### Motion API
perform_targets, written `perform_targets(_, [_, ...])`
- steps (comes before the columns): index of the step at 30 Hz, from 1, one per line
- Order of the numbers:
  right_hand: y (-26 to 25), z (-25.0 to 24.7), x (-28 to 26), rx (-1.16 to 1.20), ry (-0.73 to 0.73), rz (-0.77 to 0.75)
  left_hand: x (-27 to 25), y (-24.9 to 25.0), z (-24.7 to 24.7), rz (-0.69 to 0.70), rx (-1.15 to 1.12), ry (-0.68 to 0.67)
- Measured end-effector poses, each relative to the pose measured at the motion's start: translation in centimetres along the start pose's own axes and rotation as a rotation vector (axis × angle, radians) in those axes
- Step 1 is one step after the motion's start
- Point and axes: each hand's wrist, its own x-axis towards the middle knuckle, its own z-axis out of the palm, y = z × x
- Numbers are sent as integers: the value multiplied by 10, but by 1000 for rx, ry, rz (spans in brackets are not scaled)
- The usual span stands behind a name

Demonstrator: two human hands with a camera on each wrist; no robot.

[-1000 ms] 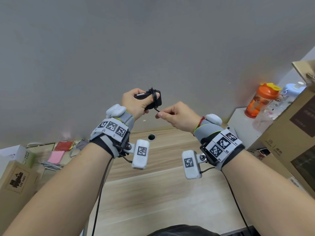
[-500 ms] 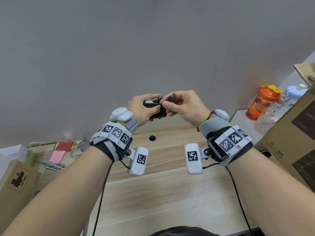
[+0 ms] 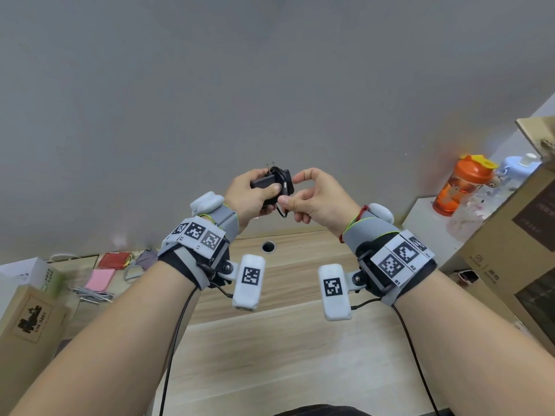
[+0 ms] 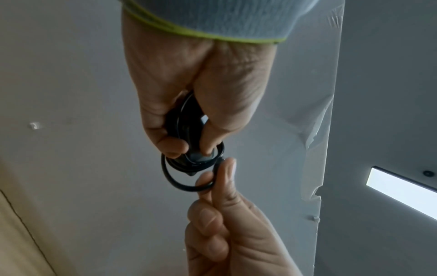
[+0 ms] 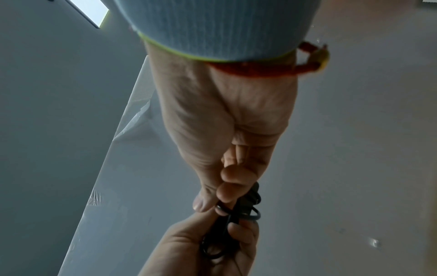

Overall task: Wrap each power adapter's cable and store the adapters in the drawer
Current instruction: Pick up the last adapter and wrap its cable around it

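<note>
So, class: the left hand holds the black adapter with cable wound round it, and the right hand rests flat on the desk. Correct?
Not quite. The right hand is raised off the desk, pinching the cable end beside the adapter held by the left hand. The head view shows it.

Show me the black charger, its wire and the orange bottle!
black charger (image 3: 264,184), head view, on its dark body above the left thumb.
wire (image 4: 179,186), left wrist view, on the loose loop hanging below the charger.
orange bottle (image 3: 456,190), head view, on its see-through orange side.
</note>
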Motion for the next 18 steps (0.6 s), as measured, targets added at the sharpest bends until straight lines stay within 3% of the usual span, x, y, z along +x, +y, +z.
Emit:
perform_targets(11, [3, -5, 11, -93, 131, 100, -4, 7, 8, -15, 43, -9])
perform_targets(18, [5, -4, 11, -214, 383, -52, -7, 5, 9, 39, 146, -68])
